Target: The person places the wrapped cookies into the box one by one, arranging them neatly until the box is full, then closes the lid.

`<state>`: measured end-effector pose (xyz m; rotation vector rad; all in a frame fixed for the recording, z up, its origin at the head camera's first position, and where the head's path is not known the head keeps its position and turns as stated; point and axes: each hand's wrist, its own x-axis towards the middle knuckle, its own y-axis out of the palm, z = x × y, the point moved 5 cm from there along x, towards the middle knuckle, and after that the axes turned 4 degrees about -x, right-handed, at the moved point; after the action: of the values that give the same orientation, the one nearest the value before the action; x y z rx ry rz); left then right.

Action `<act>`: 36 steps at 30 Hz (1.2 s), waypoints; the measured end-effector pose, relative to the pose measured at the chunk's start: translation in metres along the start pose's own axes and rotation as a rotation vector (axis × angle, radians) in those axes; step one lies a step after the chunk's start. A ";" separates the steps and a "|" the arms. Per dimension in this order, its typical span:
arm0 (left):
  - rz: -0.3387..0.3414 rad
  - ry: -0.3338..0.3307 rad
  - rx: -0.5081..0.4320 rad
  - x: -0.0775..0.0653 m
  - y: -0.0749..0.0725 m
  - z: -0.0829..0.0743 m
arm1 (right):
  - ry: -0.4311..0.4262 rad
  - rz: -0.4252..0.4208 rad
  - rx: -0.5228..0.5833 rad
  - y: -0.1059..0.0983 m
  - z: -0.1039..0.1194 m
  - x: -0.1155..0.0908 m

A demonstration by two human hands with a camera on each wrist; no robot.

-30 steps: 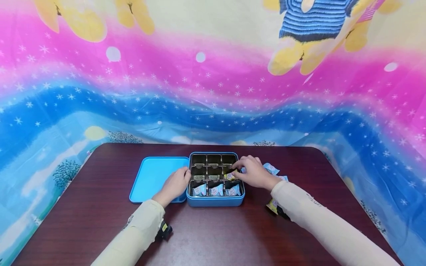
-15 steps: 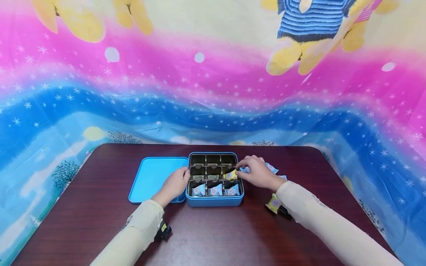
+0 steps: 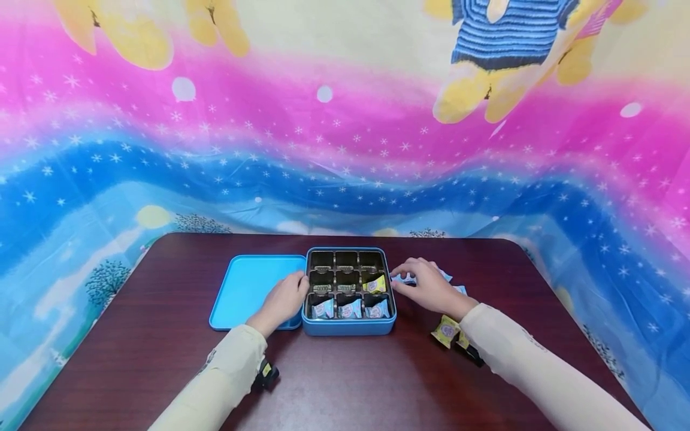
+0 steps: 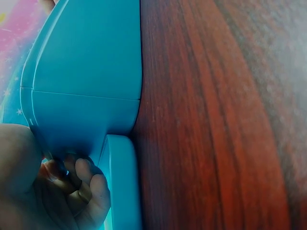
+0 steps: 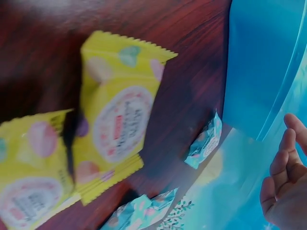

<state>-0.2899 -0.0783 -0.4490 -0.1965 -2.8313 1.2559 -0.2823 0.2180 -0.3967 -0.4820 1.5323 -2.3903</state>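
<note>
A blue box (image 3: 348,327) with a dark nine-compartment tray stands mid-table. Blue-wrapped candies (image 3: 350,309) fill its front row, one per compartment. In the middle row, a yellow-wrapped candy (image 3: 374,284) lies in the right compartment. My left hand (image 3: 283,299) grips the box's left rim; the left wrist view shows its curled fingers (image 4: 98,189) against the wall. Just past the right rim is my right hand (image 3: 426,286), holding nothing, its fingers apart and slightly bent. The right wrist view shows that hand (image 5: 288,184) beside the box wall (image 5: 261,62).
Left of the box lies its blue lid (image 3: 253,287), partly behind my left hand. On the right are loose yellow-wrapped candies (image 3: 445,331), near my right sleeve. Blue-wrapped candies (image 5: 206,143) lie farther back on the table. A patterned cloth (image 3: 345,179) hangs behind.
My right hand has let go of the yellow-wrapped candy in the middle row's right compartment and drawn back to the right, outside the box. The left hand has stayed at the rim.
</note>
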 end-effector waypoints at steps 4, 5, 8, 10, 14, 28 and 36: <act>-0.004 0.005 -0.002 -0.001 0.001 0.001 | -0.021 -0.027 0.009 -0.002 -0.004 -0.006; -0.004 0.006 -0.002 -0.001 0.001 0.001 | -0.022 -0.032 0.013 -0.003 -0.005 -0.007; -0.003 0.004 -0.002 0.000 0.002 0.001 | -0.019 -0.034 0.022 -0.003 -0.010 -0.011; -0.003 0.002 -0.002 0.001 0.002 0.001 | -0.013 -0.026 0.027 -0.003 -0.012 -0.013; -0.006 0.004 0.001 0.001 0.001 0.001 | -0.021 -0.009 0.030 -0.003 -0.015 -0.017; -0.009 0.001 0.001 0.000 0.001 0.002 | 0.016 0.064 0.072 -0.008 -0.028 -0.036; 0.001 -0.007 -0.004 0.001 0.000 0.001 | 0.012 0.074 0.039 -0.014 -0.034 -0.047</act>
<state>-0.2906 -0.0786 -0.4495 -0.1939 -2.8399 1.2530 -0.2546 0.2704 -0.4033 -0.3958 1.4788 -2.3665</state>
